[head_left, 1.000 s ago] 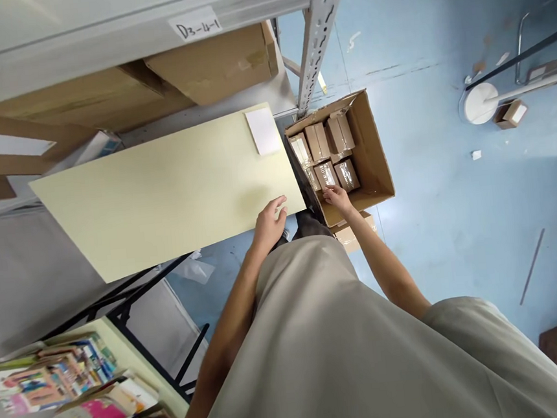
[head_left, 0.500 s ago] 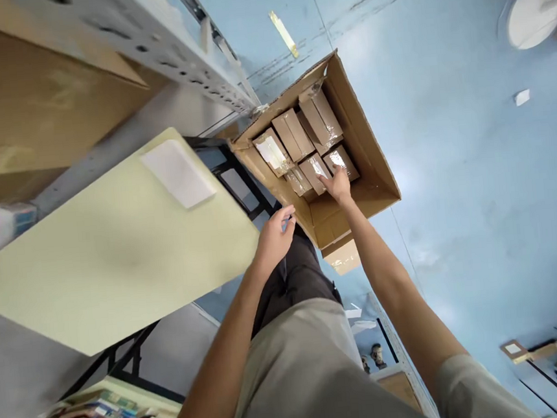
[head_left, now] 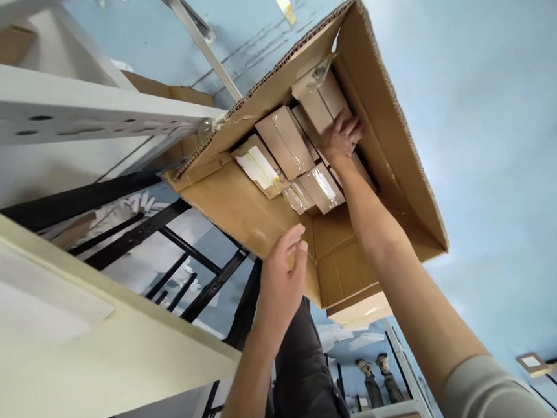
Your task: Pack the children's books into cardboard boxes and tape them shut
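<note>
Right now both hands are down at the open cardboard carton (head_left: 391,160), which fills the upper centre and right of the frame on a blue floor (head_left: 492,86). Right hand (head_left: 343,139) is inside the carton, fingers spread and curled down over one small brown box (head_left: 321,104) near the far wall — touching it, but a closed grip cannot be told from this angle. Left hand (head_left: 285,280) sits at centre frame, loosely open with nothing in it, fingertips just at the carton's near flap (head_left: 239,206); cannot tell if they actually touch. More small taped boxes lie packed side by side in the carton: one with clear tape (head_left: 285,142) left of the right hand, one with a pale label (head_left: 255,165) further left, another (head_left: 323,189) under the wrist. Pale yellow worktop (head_left: 102,367) takes the lower left, a white sheet (head_left: 28,302) lying flat on it. Black frame bars (head_left: 163,225) run beneath — a white perforated shelf beam (head_left: 80,119) crosses the upper left.
</note>
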Available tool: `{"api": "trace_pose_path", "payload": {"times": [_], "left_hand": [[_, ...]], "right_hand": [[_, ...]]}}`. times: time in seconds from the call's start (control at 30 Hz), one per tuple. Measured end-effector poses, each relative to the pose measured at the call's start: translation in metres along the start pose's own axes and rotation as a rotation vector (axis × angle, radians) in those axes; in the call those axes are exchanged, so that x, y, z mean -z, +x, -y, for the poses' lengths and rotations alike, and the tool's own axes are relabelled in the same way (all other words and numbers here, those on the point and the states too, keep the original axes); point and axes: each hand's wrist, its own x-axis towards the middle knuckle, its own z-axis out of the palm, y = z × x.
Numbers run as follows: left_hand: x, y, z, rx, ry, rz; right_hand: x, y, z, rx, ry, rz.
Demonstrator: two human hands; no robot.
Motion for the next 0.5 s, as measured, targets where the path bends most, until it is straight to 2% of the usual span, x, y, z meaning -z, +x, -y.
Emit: {"api": "trace_pose_path", "payload": {"times": [0.1, 0.2, 0.37, 0.5], "left_hand": [[-0.015, 0.002, 0.017, 0.041, -0.009, 0.050], [-0.023, -0.003, 0.023, 0.067, -0.019, 0.077], [-0.015, -0.015, 0.018, 0.083, -0.012, 0.060], [-0.006, -0.016, 0.012, 0.080, 0.007, 0.049]], "right_hand": [[-0.009, 0.008, -0.018, 0.162, 0.007, -0.024], [0.010, 0.002, -0.029, 0.147, -0.065, 0.040], [0.052, -0.014, -0.038, 0.208, 0.006, 0.099], [0.060, -0.020, -0.035, 0.185, 0.161, 0.094]]}}
